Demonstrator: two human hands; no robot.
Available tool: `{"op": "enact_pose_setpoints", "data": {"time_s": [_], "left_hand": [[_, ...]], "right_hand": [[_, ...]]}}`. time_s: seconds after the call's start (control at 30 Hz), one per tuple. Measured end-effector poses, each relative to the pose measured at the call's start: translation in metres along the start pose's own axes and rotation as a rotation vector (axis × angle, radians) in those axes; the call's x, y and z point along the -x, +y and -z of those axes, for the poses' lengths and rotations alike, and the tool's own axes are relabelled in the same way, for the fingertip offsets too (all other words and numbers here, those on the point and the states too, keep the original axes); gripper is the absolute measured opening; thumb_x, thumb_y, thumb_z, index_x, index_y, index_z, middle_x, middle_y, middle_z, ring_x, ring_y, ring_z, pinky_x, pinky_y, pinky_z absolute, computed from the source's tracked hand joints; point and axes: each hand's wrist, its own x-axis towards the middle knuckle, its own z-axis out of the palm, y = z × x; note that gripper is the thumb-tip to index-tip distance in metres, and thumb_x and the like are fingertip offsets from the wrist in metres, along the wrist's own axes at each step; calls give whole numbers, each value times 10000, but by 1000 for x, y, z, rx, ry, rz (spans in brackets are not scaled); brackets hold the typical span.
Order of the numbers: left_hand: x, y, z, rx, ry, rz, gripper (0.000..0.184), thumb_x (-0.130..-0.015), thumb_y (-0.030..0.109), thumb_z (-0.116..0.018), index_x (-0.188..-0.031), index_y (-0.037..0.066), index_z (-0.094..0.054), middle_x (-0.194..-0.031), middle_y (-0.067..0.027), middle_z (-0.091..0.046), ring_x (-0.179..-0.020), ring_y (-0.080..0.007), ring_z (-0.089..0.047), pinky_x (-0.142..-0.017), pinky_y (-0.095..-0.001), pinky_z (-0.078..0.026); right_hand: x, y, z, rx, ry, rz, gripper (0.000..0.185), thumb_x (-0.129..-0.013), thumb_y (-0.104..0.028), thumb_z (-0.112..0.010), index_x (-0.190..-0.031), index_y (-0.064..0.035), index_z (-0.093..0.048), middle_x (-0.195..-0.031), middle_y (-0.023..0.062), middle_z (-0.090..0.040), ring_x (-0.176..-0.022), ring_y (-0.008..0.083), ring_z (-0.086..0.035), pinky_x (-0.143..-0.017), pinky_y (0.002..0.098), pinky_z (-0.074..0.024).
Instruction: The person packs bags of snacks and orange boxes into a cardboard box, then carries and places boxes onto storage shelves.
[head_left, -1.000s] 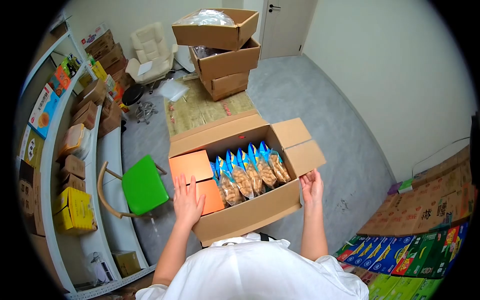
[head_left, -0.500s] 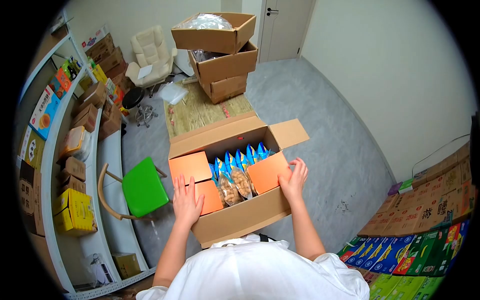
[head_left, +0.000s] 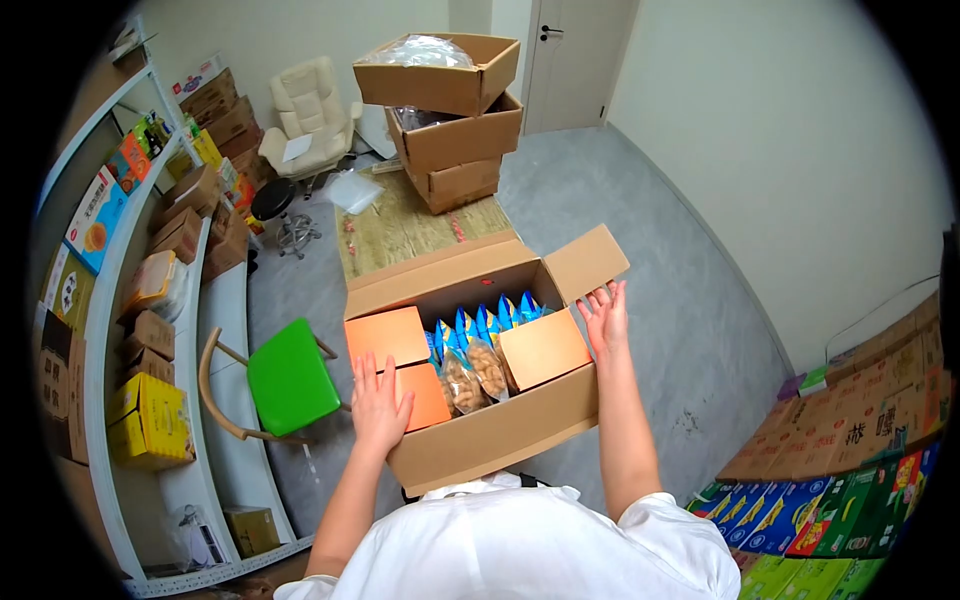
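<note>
A large open cardboard carton (head_left: 500,434) stands in front of me with its flaps spread. Inside are several blue packets (head_left: 486,320) in a row and clear bags of nuts (head_left: 487,368) in front of them. Orange boxes (head_left: 386,336) fill its left side, and another orange box (head_left: 546,348) sits at the right. My left hand (head_left: 378,405) lies with fingers stretched over the carton's left side, against the lower orange box (head_left: 424,394). At the right side my right hand (head_left: 607,322) is open, palm up, its fingertips at the underside of the right flap (head_left: 590,262).
A green chair (head_left: 292,376) stands to the left, by shelves of boxed goods (head_left: 152,420). Stacked cartons (head_left: 455,140) rise beyond the wooden-patterned surface (head_left: 405,235). Piled boxes (head_left: 850,430) line the right wall. A black stool (head_left: 273,200) and cream armchair (head_left: 310,110) stand farther back.
My right hand has left the right orange box and moved up and outward to the right flap, which now tilts higher. My left hand stays at the left side.
</note>
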Motion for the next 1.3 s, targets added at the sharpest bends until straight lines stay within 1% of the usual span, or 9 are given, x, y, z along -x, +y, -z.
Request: {"op": "enact_pose_setpoints", "data": {"time_s": [0.13,0.23,0.37,0.47,0.7,0.77,0.93,1.17,1.3], "left_hand": [[0,0,1,15,-2,4,675,-825,336,-637,-1405,81,-404,-1513,-230,-225,-1407,-406,-189,-1093,-501,-277],[0,1,1,18,16,-2,674,-823,339,-638,-1402,81,-409,-1510,-230,-228,-1405,-405,-196,-1091,-499,-283],[0,0,-1,8,32,-10,673,-821,340,-639,-1400,82,-411,-1506,-231,-233,-1403,-403,-200,-1090,-497,-285],[0,0,-2,-2,32,-12,675,-820,339,-640,-1399,80,-409,-1505,-231,-232,-1402,-405,-202,-1090,-497,-285],[3,-17,-2,188,47,-29,592,-820,285,-647,-1346,79,-471,-1494,-212,-263,-1390,-405,-223,-1100,-484,-271],[7,-21,6,384,79,-68,466,-815,148,-599,-1266,46,-544,-1482,-200,-288,-1376,-405,-244,-1112,-474,-255],[35,-43,22,368,95,-186,522,-708,-24,-479,-1213,42,-590,-1457,-204,-324,-1366,-403,-265,-1117,-473,-252],[75,-56,20,114,-14,-243,720,-670,-6,-641,-1346,187,-485,-1481,-202,-263,-1357,-407,-289,-1082,-490,-305],[89,-48,18,167,-53,-236,812,-658,133,-779,-1387,234,-436,-1503,-217,-194,-1363,-419,-264,-1073,-504,-314]], "right_hand": [[9,4,-8,160,-93,94,761,-961,-632,-207,-1244,-1,-524,-1344,161,-490,-1284,257,-416,-1069,413,-307],[13,8,-8,628,-365,191,841,-966,-616,-136,-1033,35,-665,-1253,178,-578,-1263,268,-458,-1072,386,-331],[15,15,-4,1132,-556,387,492,-1009,-382,-367,-1092,14,-648,-1312,145,-542,-1356,319,-349,-1114,423,-274],[24,9,-11,1493,-570,475,419,-983,-349,-424,-1129,-16,-632,-1330,122,-529,-1368,318,-322,-1108,415,-286],[17,-16,-10,1509,-678,556,296,-934,-175,-487,-1195,-69,-580,-1212,109,-608,-1224,328,-494,-1015,436,-385],[19,-28,-1,1542,-655,606,317,-903,-118,-499,-1209,-74,-571,-1210,110,-607,-1210,322,-502,-1001,432,-397],[47,-62,22,1814,-502,664,630,-756,105,-500,-1337,-137,-470,-1360,133,-480,-1189,317,-500,-970,419,-425],[87,-41,78,1852,-500,360,1025,-660,-243,-828,-1487,-230,-222,-1452,170,-345,-1219,350,-475,-967,431,-449],[100,-12,103,1506,-503,296,1031,-684,-233,-815,-1499,-216,-184,-1452,176,-340,-1190,300,-511,-922,393,-476]]}}
